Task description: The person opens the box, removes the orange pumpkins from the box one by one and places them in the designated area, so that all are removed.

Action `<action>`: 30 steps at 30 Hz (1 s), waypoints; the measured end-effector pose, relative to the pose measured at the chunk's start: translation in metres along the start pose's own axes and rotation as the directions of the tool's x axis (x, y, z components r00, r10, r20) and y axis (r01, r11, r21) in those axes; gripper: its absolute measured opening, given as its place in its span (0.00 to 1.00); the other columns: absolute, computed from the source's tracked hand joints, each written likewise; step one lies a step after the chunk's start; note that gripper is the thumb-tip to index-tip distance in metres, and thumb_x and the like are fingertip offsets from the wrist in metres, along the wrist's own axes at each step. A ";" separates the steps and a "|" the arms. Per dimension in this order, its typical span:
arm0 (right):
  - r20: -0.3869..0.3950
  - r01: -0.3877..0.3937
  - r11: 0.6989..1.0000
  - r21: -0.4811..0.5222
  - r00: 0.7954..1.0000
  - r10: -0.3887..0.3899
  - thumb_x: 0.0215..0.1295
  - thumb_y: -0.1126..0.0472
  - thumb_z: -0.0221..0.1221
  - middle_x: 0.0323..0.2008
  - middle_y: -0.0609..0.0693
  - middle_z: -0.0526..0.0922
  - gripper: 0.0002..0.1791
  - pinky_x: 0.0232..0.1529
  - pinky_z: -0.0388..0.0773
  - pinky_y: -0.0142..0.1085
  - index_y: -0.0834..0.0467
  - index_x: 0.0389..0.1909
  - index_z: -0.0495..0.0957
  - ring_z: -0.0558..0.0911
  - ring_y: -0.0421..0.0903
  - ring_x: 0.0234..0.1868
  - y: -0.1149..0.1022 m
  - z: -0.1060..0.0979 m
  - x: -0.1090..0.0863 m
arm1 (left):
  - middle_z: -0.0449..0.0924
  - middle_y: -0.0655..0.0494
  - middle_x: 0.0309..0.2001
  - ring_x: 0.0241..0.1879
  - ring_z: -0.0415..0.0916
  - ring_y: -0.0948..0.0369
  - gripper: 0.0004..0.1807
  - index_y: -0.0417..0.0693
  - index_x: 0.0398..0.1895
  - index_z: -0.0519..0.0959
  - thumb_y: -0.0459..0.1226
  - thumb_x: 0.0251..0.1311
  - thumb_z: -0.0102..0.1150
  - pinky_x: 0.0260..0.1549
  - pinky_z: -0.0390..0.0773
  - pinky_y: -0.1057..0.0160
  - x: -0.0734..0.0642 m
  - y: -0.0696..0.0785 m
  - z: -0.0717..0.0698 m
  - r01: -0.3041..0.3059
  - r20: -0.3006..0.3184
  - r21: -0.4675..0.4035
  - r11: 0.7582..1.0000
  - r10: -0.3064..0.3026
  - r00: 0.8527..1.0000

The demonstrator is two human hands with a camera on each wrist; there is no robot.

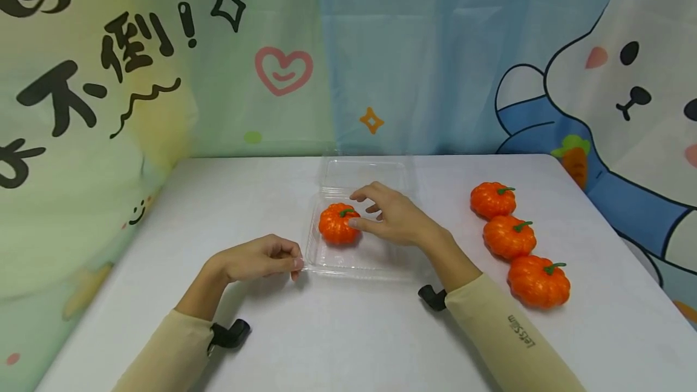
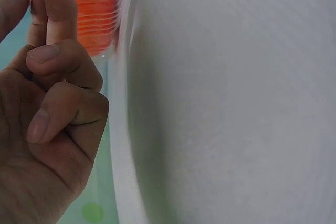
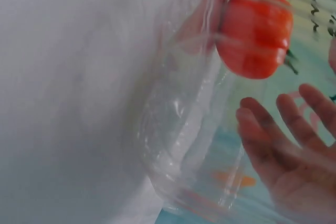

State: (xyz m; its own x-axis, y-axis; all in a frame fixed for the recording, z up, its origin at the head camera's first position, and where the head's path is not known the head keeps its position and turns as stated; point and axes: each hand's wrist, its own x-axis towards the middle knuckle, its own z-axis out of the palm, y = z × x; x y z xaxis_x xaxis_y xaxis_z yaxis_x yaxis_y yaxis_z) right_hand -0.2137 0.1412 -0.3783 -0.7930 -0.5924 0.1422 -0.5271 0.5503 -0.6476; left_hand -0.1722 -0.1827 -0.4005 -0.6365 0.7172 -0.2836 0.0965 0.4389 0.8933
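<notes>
A clear plastic clamshell box (image 1: 376, 262) lies with its lid (image 1: 367, 174) folded back. Inside its left part sits an orange toy pumpkin (image 1: 336, 225) with a green stem. The left hand (image 1: 267, 257) pinches the box's front left corner between thumb and forefinger; in the left wrist view the other fingers (image 2: 73, 103) are curled. Over the box, beside the pumpkin, hovers the right hand (image 1: 392, 213) with fingers spread and loosely bent. From the right wrist, those fingers (image 3: 262, 129) appear apart from the pumpkin (image 3: 257, 32), seen through the clear wall.
Three more orange pumpkins stand in a slanting row on the right: a far one (image 1: 492, 199), a middle one (image 1: 509, 237) and a near one (image 1: 539, 281). They rest on a white table (image 1: 348, 337). Behind its back edge hangs a printed curtain (image 1: 392, 53).
</notes>
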 end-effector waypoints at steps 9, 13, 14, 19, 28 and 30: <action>0.037 -0.014 0.999 -0.044 0.999 0.016 0.66 0.46 0.68 0.61 0.54 0.77 0.32 0.55 0.82 0.47 0.55 0.66 0.73 0.84 0.54 0.54 -0.004 0.007 0.006 | 0.75 0.38 0.31 0.23 0.56 0.63 0.11 0.45 0.38 0.82 0.42 0.74 0.57 0.25 0.57 0.67 -0.002 -0.002 -0.001 0.004 -0.001 -0.002 1.000 -0.004 1.000; 0.053 -0.035 0.997 -0.076 0.998 0.039 0.65 0.44 0.68 0.62 0.52 0.76 0.34 0.55 0.82 0.46 0.53 0.68 0.72 0.85 0.54 0.53 -0.005 0.008 0.007 | 0.78 0.39 0.33 0.23 0.56 0.64 0.11 0.43 0.38 0.82 0.41 0.74 0.57 0.25 0.57 0.67 0.001 -0.003 0.000 -0.013 0.005 -0.013 1.000 0.013 1.000; 0.057 -0.038 0.996 -0.082 0.997 0.042 0.65 0.44 0.68 0.62 0.52 0.76 0.34 0.56 0.82 0.46 0.53 0.68 0.71 0.85 0.54 0.54 -0.006 0.008 0.007 | 0.78 0.39 0.33 0.23 0.56 0.64 0.11 0.43 0.38 0.82 0.40 0.74 0.57 0.25 0.57 0.67 0.002 -0.003 0.000 -0.015 0.006 -0.016 1.000 0.015 1.000; 0.073 -0.039 0.996 -0.084 0.996 0.045 0.64 0.45 0.69 0.62 0.49 0.76 0.35 0.56 0.81 0.45 0.52 0.68 0.71 0.81 0.53 0.59 -0.005 0.009 0.009 | 0.78 0.41 0.33 0.23 0.57 0.64 0.11 0.42 0.38 0.82 0.40 0.74 0.57 0.25 0.57 0.67 0.002 -0.003 0.000 -0.008 0.004 -0.025 1.000 0.008 1.000; 0.087 -0.021 0.999 -0.047 0.996 0.025 0.61 0.48 0.72 0.61 0.49 0.75 0.35 0.57 0.80 0.45 0.52 0.68 0.73 0.79 0.50 0.59 -0.003 0.014 0.010 | 0.78 0.40 0.33 0.23 0.57 0.64 0.10 0.42 0.38 0.82 0.40 0.74 0.56 0.25 0.57 0.67 0.001 -0.003 0.000 -0.014 0.007 -0.027 1.000 0.014 1.000; 0.095 -0.021 0.999 -0.043 0.995 0.025 0.61 0.50 0.73 0.62 0.49 0.74 0.36 0.56 0.80 0.44 0.51 0.68 0.72 0.79 0.50 0.58 -0.002 0.016 0.011 | 0.78 0.40 0.33 0.23 0.57 0.64 0.10 0.42 0.38 0.82 0.40 0.74 0.56 0.25 0.57 0.67 0.001 -0.003 0.000 -0.015 0.007 -0.028 0.999 0.015 1.000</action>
State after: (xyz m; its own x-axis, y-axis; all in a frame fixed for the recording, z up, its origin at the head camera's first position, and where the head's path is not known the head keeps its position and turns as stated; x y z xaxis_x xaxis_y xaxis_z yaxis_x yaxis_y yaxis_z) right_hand -0.2163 0.1244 -0.3870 -0.7735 -0.6315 0.0539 -0.5227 0.5876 -0.6176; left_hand -0.1736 -0.1830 -0.4034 -0.6296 0.7275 -0.2727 0.0842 0.4128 0.9069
